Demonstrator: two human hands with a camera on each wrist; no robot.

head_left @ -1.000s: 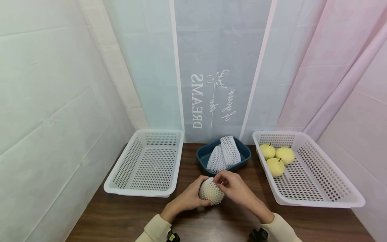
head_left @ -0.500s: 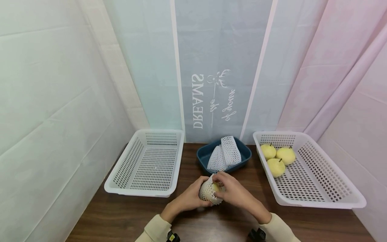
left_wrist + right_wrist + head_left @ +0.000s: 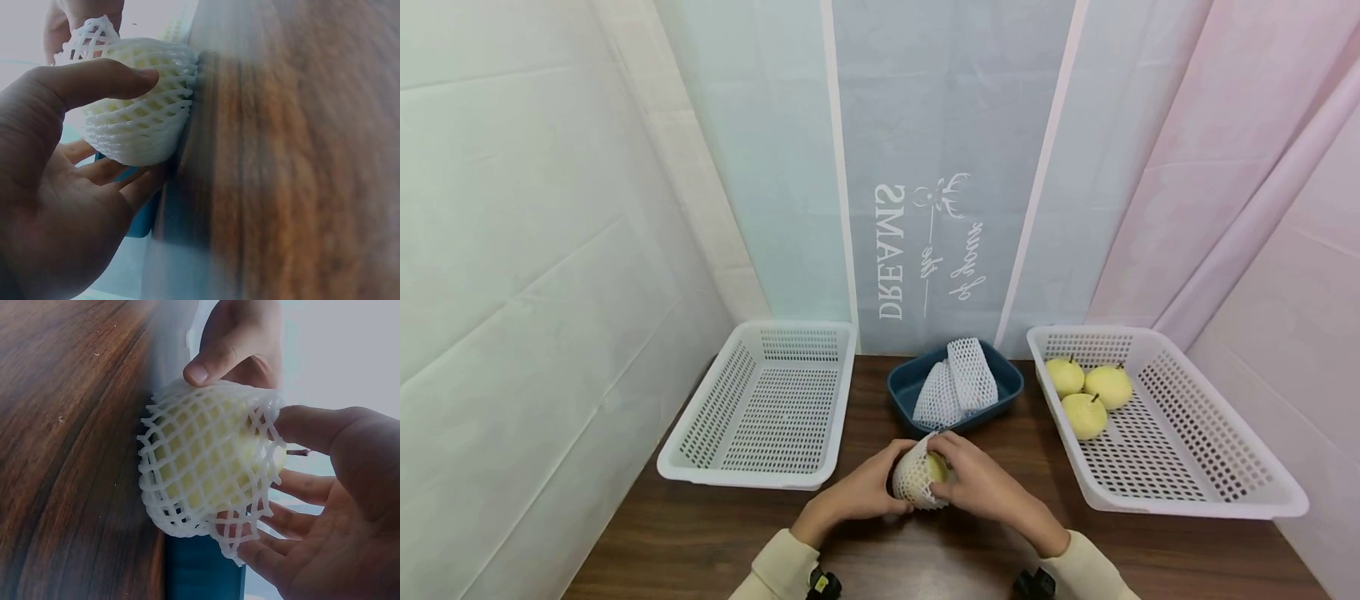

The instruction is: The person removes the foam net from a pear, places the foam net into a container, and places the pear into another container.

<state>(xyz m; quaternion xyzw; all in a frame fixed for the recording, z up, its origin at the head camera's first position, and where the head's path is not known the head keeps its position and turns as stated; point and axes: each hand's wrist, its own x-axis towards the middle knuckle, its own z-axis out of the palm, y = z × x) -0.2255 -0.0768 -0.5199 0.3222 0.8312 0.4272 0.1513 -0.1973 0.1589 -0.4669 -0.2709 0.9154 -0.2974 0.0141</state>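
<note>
A yellow pear [image 3: 203, 450] sits on the table inside a white foam net [image 3: 140, 134], its stem poking out past the net's opening in the right wrist view. My left hand [image 3: 867, 483] grips the netted pear from the left, thumb on one side and fingers curled round the other. On the opposite side, my right hand [image 3: 985, 482] holds the open edge of the net between thumb and fingers. Part of the pear's yellow skin shows bare there. Its far side is hidden by the hands.
Behind the hands stands a dark blue tray [image 3: 906, 390] with foam nets [image 3: 972, 375] in it. A white basket [image 3: 1195, 500] at right holds yellow pears [image 3: 1085, 416]. Another white basket [image 3: 737, 477] stands at left on the wooden table [image 3: 700, 542]. Curtains hang behind.
My right hand has shifted from the top of the net to its right edge, drawing the opening apart so yellow skin shows. My left hand keeps its grip in nearly the same place.
</note>
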